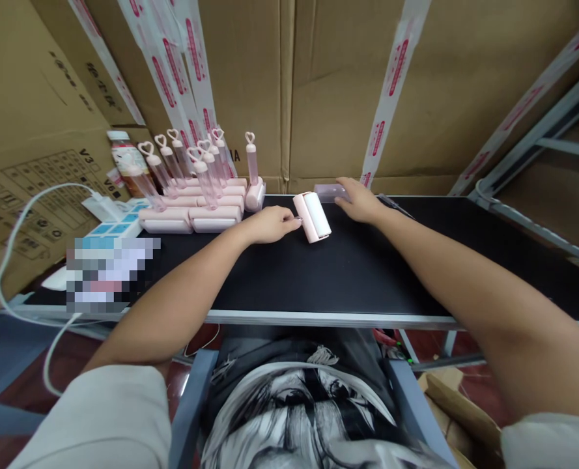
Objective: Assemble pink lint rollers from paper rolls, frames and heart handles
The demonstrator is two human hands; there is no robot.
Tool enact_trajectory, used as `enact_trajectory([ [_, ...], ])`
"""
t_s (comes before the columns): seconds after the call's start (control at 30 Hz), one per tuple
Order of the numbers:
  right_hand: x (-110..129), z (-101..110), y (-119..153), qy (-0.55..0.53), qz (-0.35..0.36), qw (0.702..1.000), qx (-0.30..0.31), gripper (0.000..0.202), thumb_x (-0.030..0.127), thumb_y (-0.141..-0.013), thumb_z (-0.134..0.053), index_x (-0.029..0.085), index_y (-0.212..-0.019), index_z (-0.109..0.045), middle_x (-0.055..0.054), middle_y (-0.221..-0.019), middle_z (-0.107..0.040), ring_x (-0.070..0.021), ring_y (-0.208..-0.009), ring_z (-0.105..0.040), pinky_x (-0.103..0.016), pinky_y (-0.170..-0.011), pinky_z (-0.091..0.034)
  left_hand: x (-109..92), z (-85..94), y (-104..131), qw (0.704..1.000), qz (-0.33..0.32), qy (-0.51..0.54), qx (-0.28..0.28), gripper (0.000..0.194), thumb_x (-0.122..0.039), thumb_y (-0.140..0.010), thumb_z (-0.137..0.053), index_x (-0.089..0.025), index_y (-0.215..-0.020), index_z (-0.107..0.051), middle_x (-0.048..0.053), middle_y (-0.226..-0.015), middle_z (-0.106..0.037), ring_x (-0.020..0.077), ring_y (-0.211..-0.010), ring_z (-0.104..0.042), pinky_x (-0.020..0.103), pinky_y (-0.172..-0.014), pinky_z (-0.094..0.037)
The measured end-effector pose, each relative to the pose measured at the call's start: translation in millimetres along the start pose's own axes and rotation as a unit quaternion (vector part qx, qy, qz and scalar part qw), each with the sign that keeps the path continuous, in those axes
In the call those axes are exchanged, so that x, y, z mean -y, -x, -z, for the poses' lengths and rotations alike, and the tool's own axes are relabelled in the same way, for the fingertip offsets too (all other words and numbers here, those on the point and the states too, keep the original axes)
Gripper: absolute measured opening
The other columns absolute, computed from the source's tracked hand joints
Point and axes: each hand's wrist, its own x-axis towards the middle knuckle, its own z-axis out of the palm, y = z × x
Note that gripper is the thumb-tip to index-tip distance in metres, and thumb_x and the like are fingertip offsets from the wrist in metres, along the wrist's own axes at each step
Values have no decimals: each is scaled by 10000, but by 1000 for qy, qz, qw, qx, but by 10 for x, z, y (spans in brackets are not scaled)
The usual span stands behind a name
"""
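My left hand is closed, its thumb and fingers pinching the left edge of a pink lint roller head with a white roll, tilted over the black table. Beyond it, my right hand wraps its fingers round the right end of a clear, pale purple tube near the back edge of the table. The tube and the roller head are apart. Left of my left hand, several pink rollers lie in rows, with clear handles and heart-shaped loops standing up from them. One such roller sits apart from the rows.
A power strip with a white cable, a bottle and a blurred-out item are at the left. Cardboard boxes rise behind the table. A dark thin object lies behind my right wrist. A metal rack stands at right.
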Motion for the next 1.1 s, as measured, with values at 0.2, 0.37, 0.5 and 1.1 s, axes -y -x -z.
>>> enact_trajectory([
  [0.2,96,62,-190,140,-17,987,77,744,373,-944,-647,54,-1607,-537,-294,-1531,-670,-485,-1457,-581,-642,-1235,-428,32,15,1,999,-24,-22,-36,312,-389,-791,-833,-222,-942,-617,15,-822,-733,185,-679,-620,301,-629,-392],
  [0.37,343,245,-46,-2,-153,987,55,706,424,-860,-721,112,-1486,-625,-253,-1335,-761,-443,-1218,-721,-579,-1036,-596,46,38,-26,998,-22,-40,-52,251,-352,-854,-791,-207,-971,-624,37,-917,-755,187,-728,-639,305,-652,-396],
  [0.5,603,372,197,-395,-224,889,-52,488,400,-920,-576,233,-1378,-573,-142,-1236,-756,-288,-960,-755,-414,-708,-667,51,64,-37,997,-16,-31,-75,230,-361,-881,-774,-198,-989,-654,44,-945,-761,197,-780,-658,313,-694,-422],
  [1.1,891,459,473,-501,-159,848,72,542,276,-923,-727,258,-1427,-529,-24,-904,-705,-185,-667,-689,-268,-458,-595,144,91,-62,993,-63,-27,-94,211,-347,-845,-769,-198,-959,-672,24,-877,-727,185,-800,-660,295,-722,-467],
])
